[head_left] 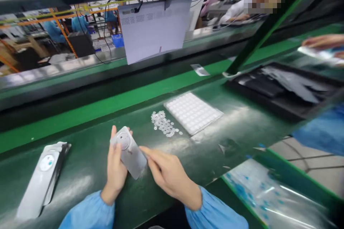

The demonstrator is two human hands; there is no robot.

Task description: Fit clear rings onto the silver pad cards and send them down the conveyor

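A silver phone back cover [136, 162] with a round camera ring lies tilted in my left hand [115, 166]. My left thumb rests over its face near the ring, and the other fingers are partly hidden behind it. My right hand [170, 173] is closed, its thumb and index fingertips pinched at the cover's right edge. Whether those fingertips also hold something small cannot be seen. Beyond the hands lies a loose pile of small clear rings or discs [162, 123]. Behind that pile, to the right, is a white sheet or tray with rows of round pieces [192, 112].
Several similar covers [37, 186] lie stacked at left. A black tray [290, 112] with dark and clear pieces stands right, near a co-worker's hand [326, 43] and blue sleeve. A green-edged bin [264, 195] holds clear plastic. A slanted green post [268, 28] rises behind the table.
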